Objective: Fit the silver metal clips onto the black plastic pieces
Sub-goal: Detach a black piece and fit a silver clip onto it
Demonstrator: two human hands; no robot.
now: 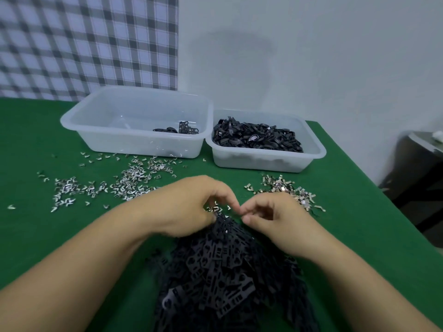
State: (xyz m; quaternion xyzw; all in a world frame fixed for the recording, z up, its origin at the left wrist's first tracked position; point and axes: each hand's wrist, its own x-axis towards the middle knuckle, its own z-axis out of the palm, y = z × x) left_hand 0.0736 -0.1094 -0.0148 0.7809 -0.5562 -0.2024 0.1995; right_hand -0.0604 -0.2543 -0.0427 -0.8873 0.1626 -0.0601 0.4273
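One big heap of flat black plastic pieces [227,271] lies on the green cloth table [347,212]. At the far tip of the heap, the left hand [189,207] pinches a black piece [219,218]. The right hand [275,219] has its fingers curled with the tips together; I cannot tell what it holds. Small silver metal clips, too many to count, lie in two patches beyond the heap, a left patch [129,180] and a right patch [285,190]. Behind the heap stand two translucent plastic tubs. The larger left tub [96,130] holds a few black pieces, and the smaller right tub [263,161] is nearly full of them.
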